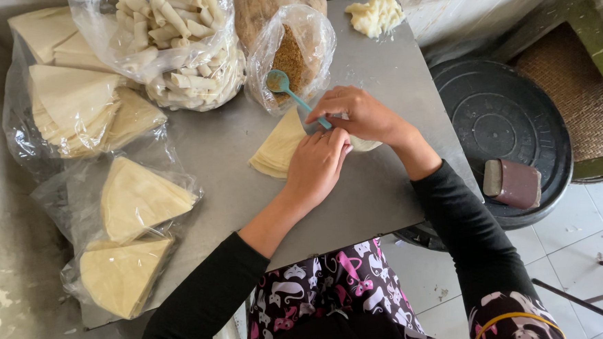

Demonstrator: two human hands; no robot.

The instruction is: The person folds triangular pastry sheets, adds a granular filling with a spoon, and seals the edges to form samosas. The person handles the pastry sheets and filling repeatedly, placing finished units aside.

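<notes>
Soft, even daylight fills the view, perhaps from the right; shadows under the hands are faint, the plastic bags (pixel 170 32) glint mildly, and edges bend slightly.

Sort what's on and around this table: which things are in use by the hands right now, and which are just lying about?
In use:
left hand on the wrapper stack
right hand holding the teal spoon
open bag of brown filling

Lying about:
bag of finished rolls
bagged wrapper wedges
lump of pale dough
black round lid
brown block
</notes>
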